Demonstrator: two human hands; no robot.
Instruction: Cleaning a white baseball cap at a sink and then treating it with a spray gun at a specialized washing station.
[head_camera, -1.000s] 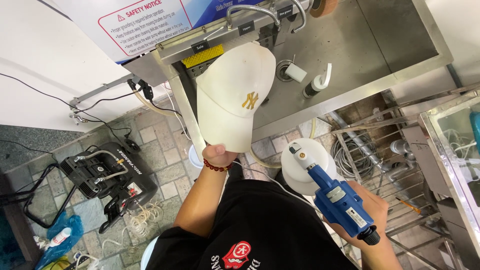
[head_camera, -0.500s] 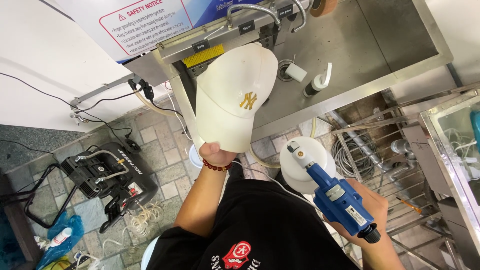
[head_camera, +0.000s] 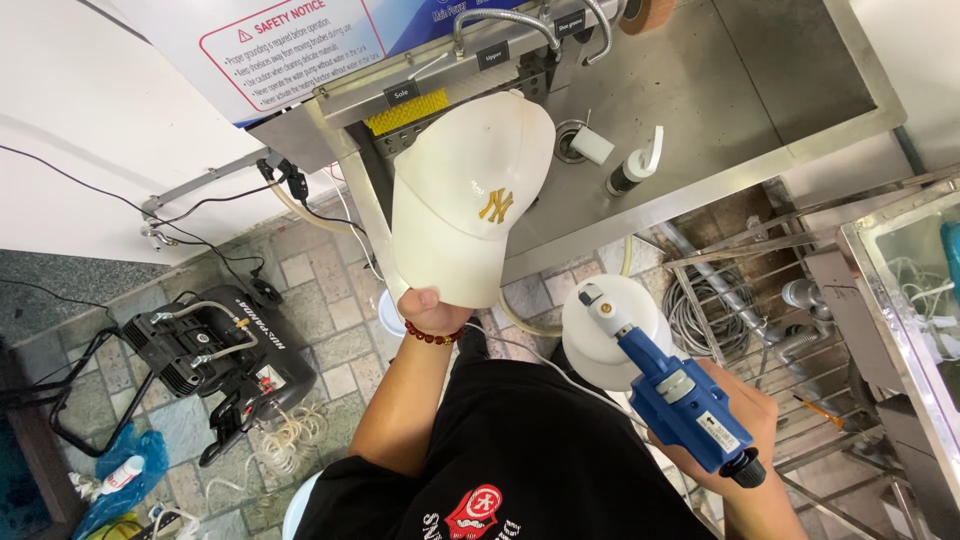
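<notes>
My left hand (head_camera: 432, 312) grips the brim of a white baseball cap (head_camera: 470, 190) with a gold emblem, holding it up over the edge of a steel sink (head_camera: 700, 90). A red bead bracelet circles that wrist. My right hand (head_camera: 745, 440) is wrapped around a blue spray gun (head_camera: 680, 395) whose white nozzle tip (head_camera: 592, 297) points up toward the cap, a short gap below it. A white round tank (head_camera: 600, 345) sits behind the gun.
A yellow brush (head_camera: 405, 112) and a metal faucet (head_camera: 505, 20) sit at the sink's back. A white dispenser bottle (head_camera: 635, 170) lies in the basin. A black compressor (head_camera: 215, 350) with coiled hose stands on the tiled floor at left. Wire racks (head_camera: 760, 300) stand at right.
The view has shifted slightly. The cap and the spray gun keep almost the same pose, with the gun's nozzle still a little below the cap.
</notes>
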